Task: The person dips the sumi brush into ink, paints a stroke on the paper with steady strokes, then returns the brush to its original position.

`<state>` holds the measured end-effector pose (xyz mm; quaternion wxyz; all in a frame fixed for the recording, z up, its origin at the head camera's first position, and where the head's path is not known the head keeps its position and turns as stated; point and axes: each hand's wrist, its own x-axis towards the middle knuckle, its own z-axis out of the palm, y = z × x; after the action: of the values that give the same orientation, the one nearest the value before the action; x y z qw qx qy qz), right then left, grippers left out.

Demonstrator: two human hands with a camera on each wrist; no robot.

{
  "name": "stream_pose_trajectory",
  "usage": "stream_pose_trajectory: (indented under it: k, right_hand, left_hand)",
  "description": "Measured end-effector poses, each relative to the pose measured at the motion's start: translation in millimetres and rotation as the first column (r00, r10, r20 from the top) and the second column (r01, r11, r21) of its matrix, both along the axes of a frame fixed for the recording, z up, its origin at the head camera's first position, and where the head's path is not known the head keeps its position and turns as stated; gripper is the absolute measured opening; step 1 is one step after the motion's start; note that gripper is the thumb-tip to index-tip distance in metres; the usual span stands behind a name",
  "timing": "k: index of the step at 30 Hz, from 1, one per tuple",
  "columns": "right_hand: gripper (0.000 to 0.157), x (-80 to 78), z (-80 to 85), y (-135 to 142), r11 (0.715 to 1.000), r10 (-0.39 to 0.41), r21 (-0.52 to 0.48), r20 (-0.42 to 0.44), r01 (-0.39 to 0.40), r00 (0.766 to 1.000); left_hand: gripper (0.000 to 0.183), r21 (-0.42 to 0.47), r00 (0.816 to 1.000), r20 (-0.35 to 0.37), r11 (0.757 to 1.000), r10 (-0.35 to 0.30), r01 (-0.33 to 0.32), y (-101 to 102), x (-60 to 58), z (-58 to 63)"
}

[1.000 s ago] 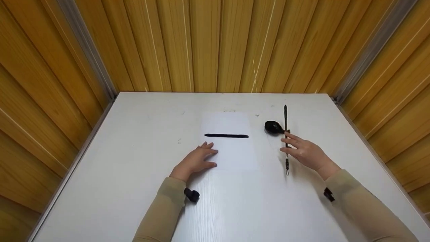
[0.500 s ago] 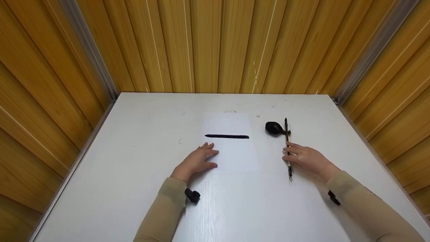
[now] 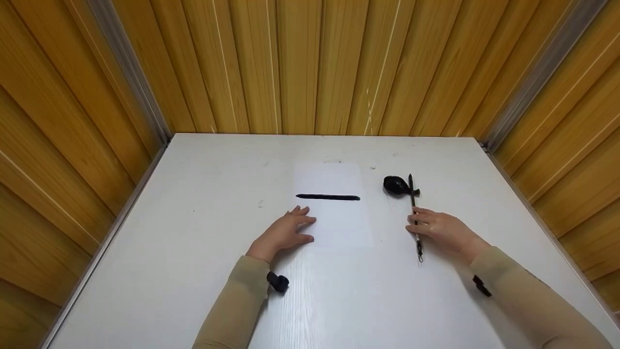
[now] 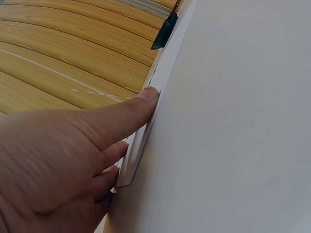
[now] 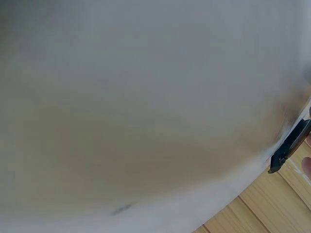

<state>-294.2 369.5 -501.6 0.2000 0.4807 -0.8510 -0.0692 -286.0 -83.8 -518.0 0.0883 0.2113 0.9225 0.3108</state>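
My left hand [image 3: 282,230] rests at the left edge of a white paper sheet [image 3: 334,177], thumb and fingers spread over it. In the left wrist view, the thumb [image 4: 146,94] touches the paper. Across the sheet runs a thick black stroke [image 3: 328,197], pointed at its left end. My right hand [image 3: 443,230] pinches a slim writing brush [image 3: 417,237] by its shaft, dark tip pointing away. The brush crosses the short handle of a black, spoon-like dish [image 3: 395,185]. In the right wrist view only fingertips [image 5: 307,167] show, beside a dark rod-like end [image 5: 291,145].
Everything lies on a white table [image 3: 160,252] with small dark smudges near the sheet's far edge. Yellow wood-patterned panels [image 3: 290,68] enclose the back and both sides. Metal corner posts [image 3: 131,72] stand at the back corners.
The right hand has drawn the brush toward the body, so its tip now lies just beyond the black dish's handle. Lately it has barely moved. The left hand and paper stay put.
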Motion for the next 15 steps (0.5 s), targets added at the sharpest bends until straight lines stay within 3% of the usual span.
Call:
stream_pose_trajectory:
  k: [8,15]
  right_hand:
    - [0.053,0.3,-1.9,0.8,1.000,0.005,0.001,-0.008,-0.005,1.000]
    - [0.047,0.1,-2.0,-0.3,1.000,-0.001,0.001,0.006,0.001,1.000]
  left_hand:
    - [0.055,-0.008,1.000,0.001,1.000,0.007,-0.007,1.0,0.4,-0.6]
    - [0.055,-0.010,1.000,0.002,1.000,0.012,-0.012,1.0,0.6,-0.6]
